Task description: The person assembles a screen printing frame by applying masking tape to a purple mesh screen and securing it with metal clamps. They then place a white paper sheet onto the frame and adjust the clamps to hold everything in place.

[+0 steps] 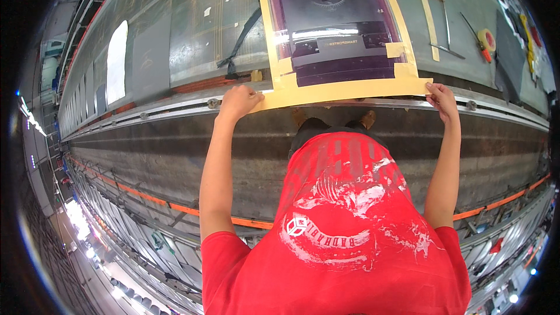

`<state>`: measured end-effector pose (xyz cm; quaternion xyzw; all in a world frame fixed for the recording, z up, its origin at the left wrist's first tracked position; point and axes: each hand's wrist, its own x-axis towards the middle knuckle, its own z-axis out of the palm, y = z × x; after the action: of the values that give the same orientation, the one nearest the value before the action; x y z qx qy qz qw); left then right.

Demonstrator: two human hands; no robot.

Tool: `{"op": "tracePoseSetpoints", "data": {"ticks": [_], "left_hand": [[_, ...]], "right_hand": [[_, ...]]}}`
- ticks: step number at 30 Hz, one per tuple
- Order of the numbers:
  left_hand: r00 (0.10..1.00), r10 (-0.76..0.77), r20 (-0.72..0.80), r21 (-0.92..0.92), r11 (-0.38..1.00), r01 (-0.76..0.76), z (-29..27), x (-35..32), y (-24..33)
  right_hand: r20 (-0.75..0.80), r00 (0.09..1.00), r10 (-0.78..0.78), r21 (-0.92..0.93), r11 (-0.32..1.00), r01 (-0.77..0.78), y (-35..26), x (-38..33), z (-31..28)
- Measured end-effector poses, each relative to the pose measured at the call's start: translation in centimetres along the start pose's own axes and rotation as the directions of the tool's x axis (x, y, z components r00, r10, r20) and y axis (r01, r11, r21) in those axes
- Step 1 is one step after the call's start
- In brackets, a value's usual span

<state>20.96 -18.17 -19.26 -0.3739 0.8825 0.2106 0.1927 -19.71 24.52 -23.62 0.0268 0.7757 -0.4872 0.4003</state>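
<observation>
A wide strip of pale yellow masking tape [344, 94] stretches across the near edge of a dark purple panel [326, 20], which looks like a printing screen with dark shapes on it. Gripping the strip's left end between closed fingers is my left hand [238, 102]. My right hand [444, 102] pinches the other end, beyond the panel's right corner. More yellow tape [402, 23] borders the panel's sides, with short pieces over its near corners. Whether the held strip is stuck down along its whole length, I cannot tell.
A metal rail [175, 111] runs along the table's near edge. On the right lie a tape roll [490, 39], an orange-tipped tool [485, 55], a thin metal rod tool [448, 51] and a grey sheet [512, 52]. A dark strip [242, 36] and a white sheet [118, 61] lie left.
</observation>
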Motion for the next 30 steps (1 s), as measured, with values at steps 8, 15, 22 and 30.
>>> {"op": "tracePoseSetpoints", "data": {"ticks": [8, 15, 22, 30], "left_hand": [[0.955, 0.238, -0.175, -0.195, 0.943, -0.271, -2.4, -3.1, 0.1], [0.907, 0.09, -0.412, -0.477, 0.826, -0.299, -3.0, -1.2, 0.8], [0.916, 0.031, -0.401, -0.724, 0.602, -0.337, -7.9, 4.5, 8.3], [0.465, 0.878, -0.113, -0.365, 0.398, -0.841, -2.1, 11.5, 36.8]], "right_hand": [[0.042, 0.999, 0.012, 0.137, 0.99, -0.018, -1.1, -2.6, -2.6], [0.02, 0.996, -0.087, 0.484, 0.872, 0.067, 1.4, -6.6, -6.5], [-0.584, 0.732, -0.35, 0.356, 0.7, 0.619, 1.7, -28.0, -21.2], [-0.834, 0.387, -0.394, -0.33, 0.917, 0.222, 2.7, -49.0, -19.2]]}}
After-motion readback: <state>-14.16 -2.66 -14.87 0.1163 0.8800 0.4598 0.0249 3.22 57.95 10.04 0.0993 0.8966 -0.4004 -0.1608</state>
